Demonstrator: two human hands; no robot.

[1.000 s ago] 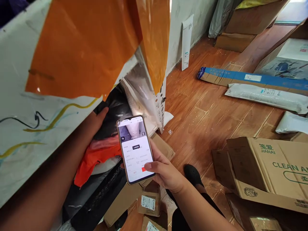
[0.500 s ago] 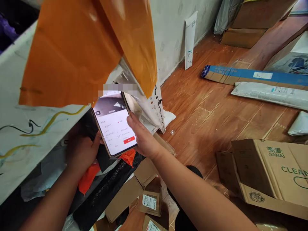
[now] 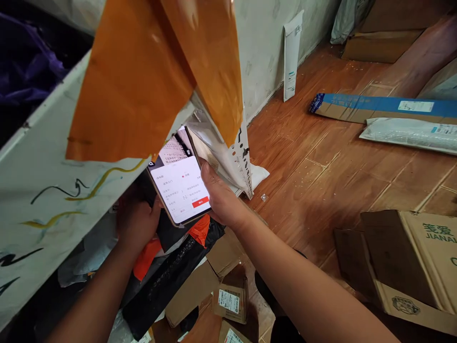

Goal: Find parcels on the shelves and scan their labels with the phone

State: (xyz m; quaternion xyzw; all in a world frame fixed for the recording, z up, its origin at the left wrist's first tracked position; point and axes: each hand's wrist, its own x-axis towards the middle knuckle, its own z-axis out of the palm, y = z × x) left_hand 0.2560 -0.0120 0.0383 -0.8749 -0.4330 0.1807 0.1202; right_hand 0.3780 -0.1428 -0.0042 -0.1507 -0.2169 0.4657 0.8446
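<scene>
My right hand [image 3: 221, 200] grips a smartphone [image 3: 180, 183] with a lit screen, holding it up under the white shelf edge [image 3: 43, 190]. My left hand [image 3: 137, 221] is closed on a black parcel bag [image 3: 167, 233] just below and left of the phone. An orange plastic bag [image 3: 153, 76] hangs over the shelf above both hands. An orange-red parcel [image 3: 150, 250] and more black bags [image 3: 167, 286] lie under my hands.
Small cardboard boxes with labels [image 3: 228, 297] sit on the wooden floor [image 3: 321, 181] near my feet. A big JIANAI carton [image 3: 414, 267] stands at right. A long blue-taped box [image 3: 378, 105] and a white parcel [image 3: 410, 134] lie further back. A white envelope [image 3: 292, 55] leans on the wall.
My right hand has lifted the phone from low and central up to the shelf edge. My left hand has closed on the black bag beneath it. The view has shifted slightly left.
</scene>
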